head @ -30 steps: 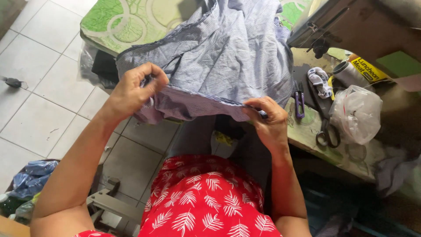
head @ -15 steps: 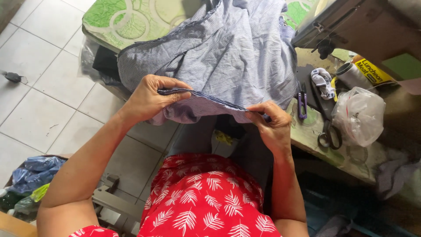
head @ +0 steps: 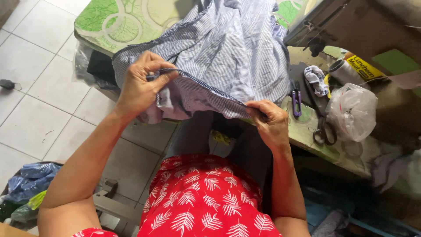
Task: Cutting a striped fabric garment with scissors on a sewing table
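Note:
A blue-and-white striped cloth (head: 232,48) lies bunched over the green patterned table (head: 123,22) and hangs off its near edge. My left hand (head: 142,83) pinches the cloth's folded edge at the left, fingers closed over the fabric. My right hand (head: 269,120) grips the same edge further right, near the table's front. The edge is stretched taut between both hands. Below them is my red leaf-print garment (head: 206,197).
A sewing machine (head: 359,22) stands at the upper right. Beside it lie small purple snips (head: 297,98), black scissors (head: 324,131), a thread cone (head: 340,70), a yellow tin (head: 366,66) and a clear plastic bag (head: 353,112). Blue bags (head: 28,180) sit on the tiled floor.
My left hand has lifted and turned the cloth's edge over, moving right and up; the right hand keeps its grip and the edge now runs tighter between them.

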